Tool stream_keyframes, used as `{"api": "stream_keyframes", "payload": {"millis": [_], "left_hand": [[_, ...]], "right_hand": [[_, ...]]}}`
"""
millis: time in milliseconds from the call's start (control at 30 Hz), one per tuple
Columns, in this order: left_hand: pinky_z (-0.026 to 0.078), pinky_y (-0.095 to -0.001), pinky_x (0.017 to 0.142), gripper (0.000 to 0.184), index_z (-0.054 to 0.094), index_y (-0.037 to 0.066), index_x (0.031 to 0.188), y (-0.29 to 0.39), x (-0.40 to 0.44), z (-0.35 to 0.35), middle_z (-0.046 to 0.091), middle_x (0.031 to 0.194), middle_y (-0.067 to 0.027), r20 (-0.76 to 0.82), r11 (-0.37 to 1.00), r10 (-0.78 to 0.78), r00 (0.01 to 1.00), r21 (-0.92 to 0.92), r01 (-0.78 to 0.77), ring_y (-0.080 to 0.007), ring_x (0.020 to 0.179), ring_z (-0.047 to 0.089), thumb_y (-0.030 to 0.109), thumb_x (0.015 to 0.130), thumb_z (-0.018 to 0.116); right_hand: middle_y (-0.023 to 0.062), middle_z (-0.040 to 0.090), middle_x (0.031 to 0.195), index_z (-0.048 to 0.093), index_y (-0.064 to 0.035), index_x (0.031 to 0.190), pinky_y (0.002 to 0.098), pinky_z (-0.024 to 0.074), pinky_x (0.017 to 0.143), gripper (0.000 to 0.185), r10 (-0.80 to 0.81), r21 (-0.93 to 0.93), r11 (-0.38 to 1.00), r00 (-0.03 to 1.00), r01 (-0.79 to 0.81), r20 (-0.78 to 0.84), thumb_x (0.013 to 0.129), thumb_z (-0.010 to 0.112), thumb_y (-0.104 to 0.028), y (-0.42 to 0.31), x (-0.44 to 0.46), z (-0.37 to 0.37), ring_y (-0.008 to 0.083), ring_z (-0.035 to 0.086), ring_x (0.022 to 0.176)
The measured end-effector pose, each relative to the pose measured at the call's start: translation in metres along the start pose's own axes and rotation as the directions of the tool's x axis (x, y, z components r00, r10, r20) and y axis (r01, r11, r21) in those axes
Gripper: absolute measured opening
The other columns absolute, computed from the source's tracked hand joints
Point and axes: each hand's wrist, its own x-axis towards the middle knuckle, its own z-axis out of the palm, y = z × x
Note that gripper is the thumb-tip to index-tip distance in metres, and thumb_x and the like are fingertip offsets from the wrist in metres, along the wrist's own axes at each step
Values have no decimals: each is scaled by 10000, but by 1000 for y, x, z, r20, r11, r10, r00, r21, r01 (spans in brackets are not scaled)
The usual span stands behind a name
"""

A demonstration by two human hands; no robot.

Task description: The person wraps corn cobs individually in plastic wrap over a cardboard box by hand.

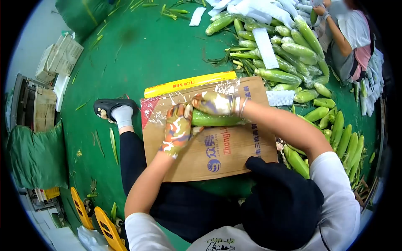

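A green ear of corn (217, 120) in its husk lies across a flat cardboard sheet (238, 150) with blue and red print. My left hand (177, 129), in a camouflage-patterned glove, is closed around the corn's left end. From above, my right hand (212, 103), in a matching glove, curls over the same ear near that end, its fingers close to the left hand's. Clear plastic film (226, 86) spreads over the far part of the cardboard, beside a long yellow box or roll (190, 83) with red lettering. The undersides of both hands are hidden.
Film-wrapped corn (297, 50) is heaped at the far right, with white foam net sleeves (266, 48) on it. Unwrapped corn (345, 140) lies at my right. Another person (351, 37) works beyond. Green sacks (37, 157) and yellow forks (106, 228) stand at left.
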Motion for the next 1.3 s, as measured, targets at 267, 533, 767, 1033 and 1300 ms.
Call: {"api": "stream_keyframes", "payload": {"millis": [267,533,767,1033,1300], "left_hand": [[520,-367,635,551,500,42,1215,76,-61,-25,605,1037,-154,830,-222,-79,552,-554,802,-260,843,626,458,861,572],[454,-257,435,541,599,56,1057,153,-164,-31,634,797,-73,946,-380,92,311,-255,889,-172,570,598,558,858,568],[503,-271,588,371,511,-26,1135,170,-118,-83,596,975,-162,498,-48,-317,807,-858,511,-219,725,606,192,865,643],[513,-343,749,459,468,28,1236,261,50,59,550,1165,-152,151,-105,-96,984,-984,141,-260,917,594,284,880,605],[492,-382,875,617,375,14,1351,355,321,65,484,1294,-171,118,-451,-53,992,-889,81,-268,1088,538,310,871,623]], "right_hand": [[185,443,1367,438,-31,1322,426,414,986,523,-149,-426,889,986,169,81,949,399,-396,1,-34,36,353,507,1174],[146,378,1431,423,-24,1339,397,371,1031,582,-398,-547,806,891,225,-220,865,550,-337,14,-68,70,295,402,1289],[64,668,867,646,5,886,283,469,719,227,17,658,650,858,382,-514,868,654,-221,55,-215,77,113,573,776],[60,609,1017,557,-92,1135,318,484,801,324,788,733,240,313,637,-530,921,570,-335,104,-237,100,147,560,946],[124,598,958,587,-111,1002,412,473,778,257,577,-31,344,238,-938,-781,753,524,-89,272,-373,13,299,590,924]]}}
